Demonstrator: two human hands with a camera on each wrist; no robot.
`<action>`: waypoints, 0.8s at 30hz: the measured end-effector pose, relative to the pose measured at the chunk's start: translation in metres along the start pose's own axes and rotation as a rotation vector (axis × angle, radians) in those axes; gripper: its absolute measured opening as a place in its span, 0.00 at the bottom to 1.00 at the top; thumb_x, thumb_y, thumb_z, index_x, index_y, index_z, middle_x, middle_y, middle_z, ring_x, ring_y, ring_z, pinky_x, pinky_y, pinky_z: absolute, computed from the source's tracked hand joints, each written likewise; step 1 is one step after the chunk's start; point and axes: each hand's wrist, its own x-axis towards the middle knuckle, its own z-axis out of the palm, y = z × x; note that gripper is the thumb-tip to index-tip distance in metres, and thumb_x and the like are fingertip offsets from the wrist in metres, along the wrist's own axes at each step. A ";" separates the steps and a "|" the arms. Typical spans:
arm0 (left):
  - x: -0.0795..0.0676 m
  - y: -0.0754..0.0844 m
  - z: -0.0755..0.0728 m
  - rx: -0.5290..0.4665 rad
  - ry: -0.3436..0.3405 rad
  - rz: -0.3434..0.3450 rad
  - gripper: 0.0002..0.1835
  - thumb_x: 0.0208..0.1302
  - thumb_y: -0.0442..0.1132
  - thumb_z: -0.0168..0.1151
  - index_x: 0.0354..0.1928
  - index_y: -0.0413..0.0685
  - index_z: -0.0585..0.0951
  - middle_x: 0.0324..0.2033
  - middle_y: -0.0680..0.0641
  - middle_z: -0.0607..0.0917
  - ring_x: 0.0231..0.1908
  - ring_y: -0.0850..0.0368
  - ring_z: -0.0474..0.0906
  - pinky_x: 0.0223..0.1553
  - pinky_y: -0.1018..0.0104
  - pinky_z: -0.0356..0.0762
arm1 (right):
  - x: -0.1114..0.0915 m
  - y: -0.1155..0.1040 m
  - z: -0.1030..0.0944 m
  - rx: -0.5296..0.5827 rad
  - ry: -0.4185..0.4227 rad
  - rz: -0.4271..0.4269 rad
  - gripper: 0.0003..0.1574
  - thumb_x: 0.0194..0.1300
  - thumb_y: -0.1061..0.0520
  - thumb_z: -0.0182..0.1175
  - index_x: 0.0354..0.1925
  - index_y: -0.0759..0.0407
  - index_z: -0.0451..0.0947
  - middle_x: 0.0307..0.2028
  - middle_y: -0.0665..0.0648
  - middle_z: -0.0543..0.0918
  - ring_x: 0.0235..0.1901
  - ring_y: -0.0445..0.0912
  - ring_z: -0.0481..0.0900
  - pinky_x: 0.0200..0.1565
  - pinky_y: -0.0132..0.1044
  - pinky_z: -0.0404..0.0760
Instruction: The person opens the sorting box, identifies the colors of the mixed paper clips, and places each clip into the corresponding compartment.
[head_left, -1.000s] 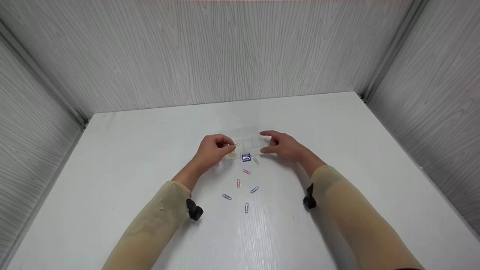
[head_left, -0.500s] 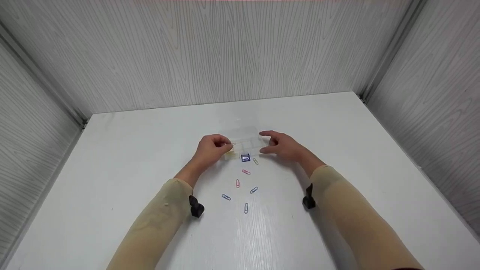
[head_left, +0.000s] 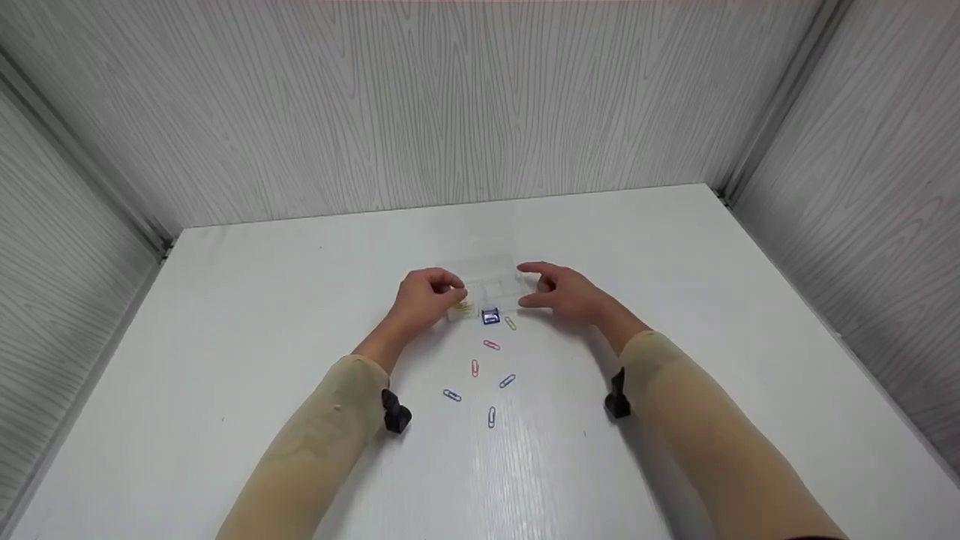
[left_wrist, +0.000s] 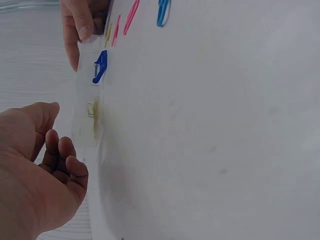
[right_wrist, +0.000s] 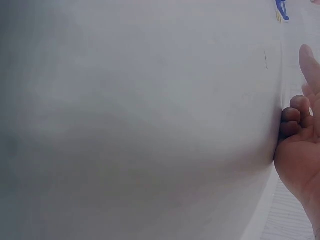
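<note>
Box of clear divided plastic [head_left: 501, 288], lying with long axis from left hand [head_left: 426, 300], fingertips narrowed near yellow wire paper clips [head_left: 464, 309] inside, any hold impossible to tell, to right hand [head_left: 570, 294], thumb and forefinger wide, gripping the other end.

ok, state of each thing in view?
clear box: open, on the table
blue latch: on the box's front, looks unfastened
yellow clips: inside the box, left end
loose yellow clip: on the table, near the latch
two red clips: on the table, apart
three blue clips: on the table, apart
left hand: fingers bent, grip unclear
right hand: holds the box's right end
</note>
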 end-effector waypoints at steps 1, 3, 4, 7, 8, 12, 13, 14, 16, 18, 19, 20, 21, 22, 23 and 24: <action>-0.001 0.000 -0.001 0.001 -0.001 -0.001 0.06 0.63 0.47 0.66 0.40 0.57 0.83 0.35 0.49 0.79 0.39 0.53 0.73 0.40 0.63 0.74 | 0.000 0.000 0.000 0.001 0.000 0.003 0.40 0.57 0.39 0.69 0.67 0.36 0.68 0.32 0.55 0.70 0.35 0.49 0.69 0.41 0.42 0.67; -0.002 0.001 -0.002 -0.002 -0.002 0.000 0.07 0.63 0.48 0.67 0.41 0.58 0.83 0.35 0.49 0.79 0.39 0.53 0.73 0.40 0.63 0.74 | 0.000 0.000 0.000 0.001 -0.001 0.007 0.41 0.56 0.38 0.69 0.66 0.35 0.68 0.33 0.55 0.71 0.35 0.49 0.70 0.41 0.42 0.67; -0.003 0.002 -0.003 -0.005 -0.002 0.002 0.08 0.63 0.48 0.67 0.41 0.57 0.83 0.36 0.49 0.79 0.39 0.53 0.73 0.40 0.63 0.74 | 0.000 0.000 0.000 0.001 -0.001 0.007 0.41 0.56 0.37 0.69 0.66 0.34 0.68 0.33 0.55 0.71 0.36 0.49 0.70 0.41 0.41 0.68; -0.006 0.004 -0.004 -0.030 -0.003 0.021 0.09 0.63 0.47 0.67 0.43 0.55 0.84 0.35 0.49 0.79 0.39 0.53 0.73 0.39 0.63 0.74 | 0.000 0.001 -0.001 0.007 -0.008 0.006 0.42 0.55 0.36 0.69 0.66 0.34 0.68 0.34 0.55 0.71 0.36 0.49 0.70 0.41 0.41 0.68; -0.007 0.005 -0.004 -0.039 -0.002 0.032 0.09 0.63 0.47 0.67 0.43 0.55 0.84 0.35 0.48 0.79 0.38 0.53 0.73 0.39 0.63 0.74 | 0.000 0.001 -0.001 0.013 -0.011 0.006 0.42 0.55 0.36 0.69 0.66 0.34 0.68 0.34 0.55 0.71 0.36 0.49 0.70 0.41 0.42 0.68; -0.013 0.009 -0.002 -0.057 -0.004 0.076 0.10 0.63 0.47 0.67 0.44 0.53 0.84 0.34 0.49 0.79 0.38 0.53 0.73 0.38 0.63 0.74 | 0.000 0.002 -0.001 0.017 -0.017 0.021 0.41 0.56 0.37 0.69 0.67 0.34 0.67 0.35 0.55 0.71 0.37 0.50 0.71 0.41 0.42 0.69; -0.015 0.010 -0.001 -0.058 -0.007 0.085 0.11 0.63 0.48 0.67 0.44 0.53 0.84 0.34 0.49 0.79 0.38 0.53 0.73 0.38 0.63 0.74 | 0.000 0.002 0.000 0.018 -0.017 0.023 0.41 0.56 0.37 0.69 0.67 0.33 0.67 0.35 0.56 0.71 0.37 0.50 0.71 0.41 0.42 0.69; -0.016 0.011 0.000 -0.058 -0.012 0.092 0.11 0.63 0.48 0.67 0.44 0.54 0.84 0.34 0.49 0.79 0.38 0.53 0.73 0.38 0.63 0.74 | 0.000 0.002 0.000 0.014 -0.015 0.024 0.41 0.57 0.37 0.69 0.67 0.33 0.67 0.35 0.56 0.71 0.37 0.50 0.71 0.41 0.42 0.69; -0.019 0.013 0.004 -0.058 -0.027 0.106 0.12 0.62 0.49 0.67 0.45 0.54 0.84 0.34 0.49 0.78 0.38 0.53 0.73 0.39 0.63 0.74 | 0.000 0.001 0.000 0.006 -0.009 0.021 0.40 0.57 0.37 0.69 0.66 0.32 0.67 0.35 0.56 0.71 0.37 0.50 0.71 0.42 0.43 0.68; -0.021 0.014 0.008 -0.063 -0.046 0.120 0.12 0.63 0.49 0.67 0.45 0.55 0.84 0.34 0.49 0.78 0.38 0.54 0.73 0.39 0.63 0.74 | -0.001 0.001 0.001 -0.005 0.000 0.017 0.40 0.57 0.37 0.68 0.66 0.32 0.67 0.34 0.55 0.71 0.36 0.50 0.70 0.42 0.42 0.68; -0.022 0.015 0.011 -0.064 -0.056 0.127 0.11 0.62 0.49 0.67 0.44 0.56 0.84 0.34 0.49 0.78 0.38 0.54 0.73 0.39 0.63 0.74 | -0.001 0.000 0.001 -0.008 0.003 0.013 0.40 0.57 0.37 0.68 0.66 0.32 0.67 0.33 0.55 0.71 0.36 0.50 0.70 0.42 0.42 0.68; -0.024 0.016 0.013 -0.062 -0.067 0.132 0.11 0.62 0.49 0.67 0.44 0.56 0.84 0.34 0.49 0.79 0.38 0.54 0.73 0.39 0.63 0.74 | -0.002 0.000 0.001 -0.014 0.005 0.010 0.40 0.57 0.36 0.68 0.66 0.32 0.67 0.33 0.55 0.71 0.35 0.50 0.70 0.42 0.42 0.68; -0.025 0.018 0.015 -0.063 -0.079 0.135 0.10 0.62 0.49 0.67 0.44 0.57 0.85 0.34 0.49 0.79 0.38 0.54 0.73 0.39 0.63 0.74 | -0.002 0.000 0.000 -0.019 0.006 0.006 0.40 0.56 0.36 0.68 0.66 0.32 0.67 0.33 0.55 0.71 0.35 0.50 0.70 0.42 0.42 0.68; -0.026 0.019 0.017 -0.060 -0.091 0.137 0.10 0.62 0.49 0.67 0.44 0.57 0.85 0.34 0.50 0.79 0.38 0.54 0.73 0.39 0.63 0.73 | -0.002 0.000 0.000 -0.026 0.007 0.003 0.41 0.56 0.35 0.68 0.66 0.32 0.67 0.32 0.55 0.71 0.34 0.49 0.70 0.42 0.42 0.68; -0.027 0.020 0.020 -0.061 -0.105 0.140 0.11 0.63 0.49 0.67 0.44 0.56 0.85 0.34 0.49 0.79 0.38 0.54 0.73 0.39 0.63 0.73 | -0.002 0.000 0.000 -0.030 0.007 -0.002 0.41 0.56 0.35 0.68 0.66 0.33 0.67 0.32 0.54 0.71 0.34 0.49 0.70 0.42 0.42 0.68; -0.028 0.021 0.022 -0.060 -0.119 0.144 0.12 0.63 0.48 0.67 0.45 0.55 0.85 0.34 0.49 0.79 0.38 0.53 0.73 0.39 0.63 0.73 | -0.002 0.001 0.000 -0.033 0.007 -0.009 0.42 0.56 0.35 0.68 0.67 0.34 0.67 0.32 0.54 0.71 0.34 0.49 0.70 0.42 0.42 0.68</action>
